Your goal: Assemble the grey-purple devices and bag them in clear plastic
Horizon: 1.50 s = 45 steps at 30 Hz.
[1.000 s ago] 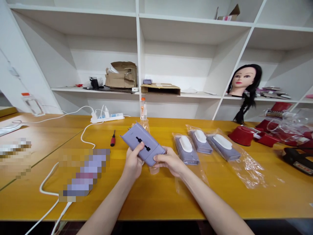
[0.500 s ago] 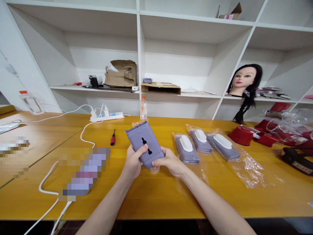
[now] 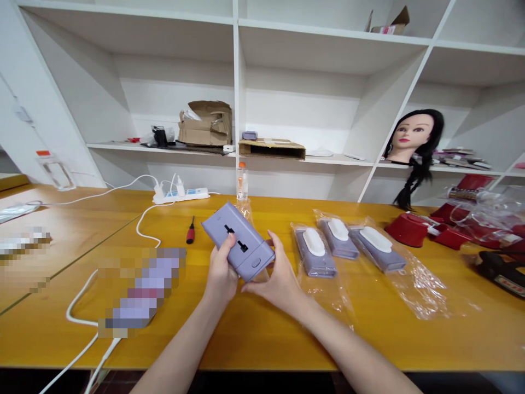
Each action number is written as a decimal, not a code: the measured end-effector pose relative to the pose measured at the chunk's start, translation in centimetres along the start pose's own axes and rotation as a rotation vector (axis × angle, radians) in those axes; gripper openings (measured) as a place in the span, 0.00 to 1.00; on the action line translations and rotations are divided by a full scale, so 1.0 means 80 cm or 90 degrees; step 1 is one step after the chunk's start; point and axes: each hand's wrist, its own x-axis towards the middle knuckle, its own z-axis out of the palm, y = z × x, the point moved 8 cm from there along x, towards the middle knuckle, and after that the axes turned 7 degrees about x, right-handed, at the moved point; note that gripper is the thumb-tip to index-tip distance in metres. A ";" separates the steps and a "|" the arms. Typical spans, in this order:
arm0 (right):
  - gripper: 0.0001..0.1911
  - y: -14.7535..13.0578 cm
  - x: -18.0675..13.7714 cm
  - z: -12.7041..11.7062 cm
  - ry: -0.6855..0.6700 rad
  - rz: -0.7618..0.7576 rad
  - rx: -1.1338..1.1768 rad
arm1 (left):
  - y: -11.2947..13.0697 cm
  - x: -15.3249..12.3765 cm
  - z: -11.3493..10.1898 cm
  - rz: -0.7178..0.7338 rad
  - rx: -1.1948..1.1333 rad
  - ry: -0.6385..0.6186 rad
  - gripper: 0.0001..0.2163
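Note:
A flat purple plastic case with black slots on its face and an oval button at its lower end is held tilted above the table. My left hand is closed round its left side, thumb pressed on the face near the slots. Around the lower right end, my right hand has its fingers at the corner and its thumb along the bottom edge. Right of my hands lie three purple units with white oval pieces on top: a near one, a back one and a right one, on clear plastic bags.
A red-handled screwdriver lies left of my hands. Further left are a pixelated purple item, white cables and a power strip. An orange-capped bottle stands behind. Red parts and a mannequin head are at right.
The purple case has turned so its lower end points further right, with its button now showing. My right thumb has moved off its face to the bottom edge.

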 end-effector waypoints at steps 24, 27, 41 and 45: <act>0.45 -0.019 -0.006 -0.008 0.092 -0.158 -0.154 | -0.006 -0.006 0.005 -0.072 -0.013 0.053 0.11; 0.44 -0.010 -0.005 -0.006 0.073 -0.118 -0.119 | -0.013 -0.008 0.003 -0.091 0.009 0.048 0.12; 0.33 0.023 0.031 -0.011 -0.097 -0.012 -0.133 | 0.077 0.028 -0.026 0.258 0.100 0.056 0.18; 0.20 0.022 0.020 0.001 -0.154 -0.038 -0.274 | 0.087 0.034 -0.042 0.273 0.116 0.075 0.17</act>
